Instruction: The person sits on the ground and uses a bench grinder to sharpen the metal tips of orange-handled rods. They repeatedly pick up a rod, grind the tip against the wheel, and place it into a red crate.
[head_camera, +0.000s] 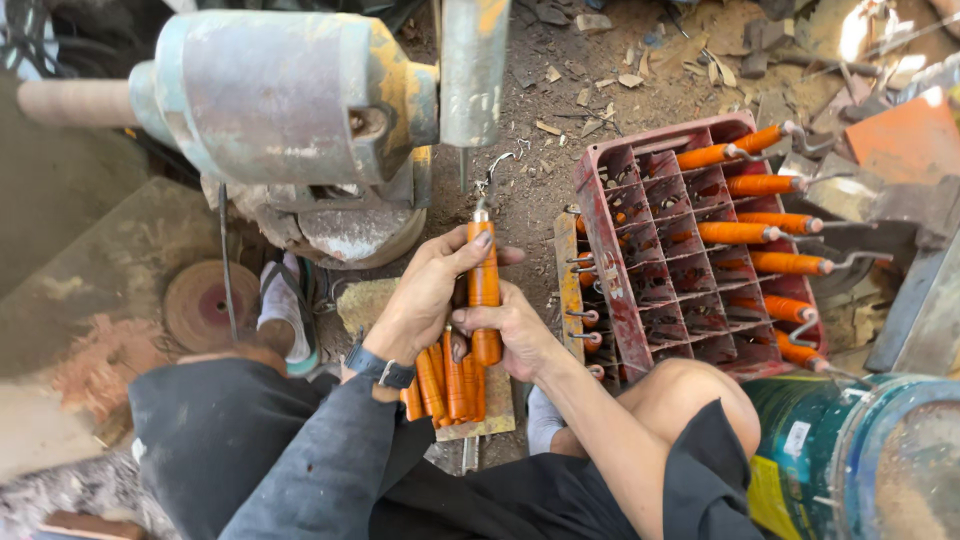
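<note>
A dark sleeve (330, 460) is seen nearest. The left hand (420, 300) and right hand (505, 335) are both closed round one upright orange handle (484, 290), under the drill (290, 95). It is judged light, stiff, smooth; best held mid-shaft. A red crate (640, 300) stands right.

One red crate (690, 290); about eight orange-handled hooks (735, 233) across it. One handle (484, 290) in two hands; roughly five more handles (445, 388) stacked beneath. One drum (860, 460).

One head-worn camera looks steeply down, close over the lap.
</note>
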